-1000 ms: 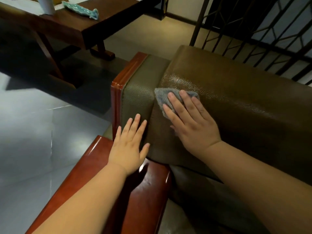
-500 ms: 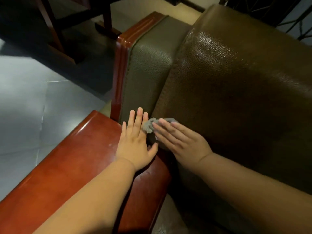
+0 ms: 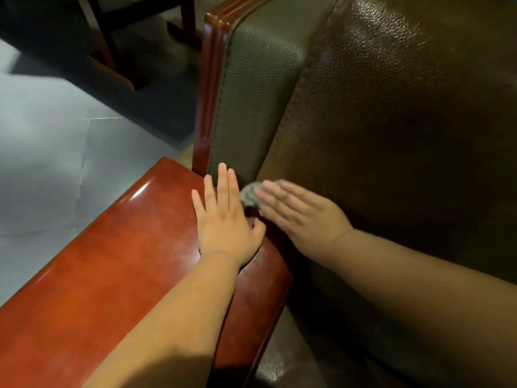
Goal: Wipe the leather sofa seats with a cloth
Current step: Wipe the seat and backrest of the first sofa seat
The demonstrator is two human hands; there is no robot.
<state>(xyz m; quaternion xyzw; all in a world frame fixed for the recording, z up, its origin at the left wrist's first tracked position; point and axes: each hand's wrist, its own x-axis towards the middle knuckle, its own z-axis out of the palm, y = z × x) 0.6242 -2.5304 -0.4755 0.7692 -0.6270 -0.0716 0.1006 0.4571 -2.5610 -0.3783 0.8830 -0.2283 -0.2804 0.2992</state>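
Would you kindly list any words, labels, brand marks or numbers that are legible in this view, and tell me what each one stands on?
None: no text, label, brand or number is readable anywhere in this view.
The glossy red-brown wooden armrest, the pebbled brown leather back cushion and the crumpled grey cloth under the right hand all show bare surfaces.
The grey tiled floor carries no markings either.
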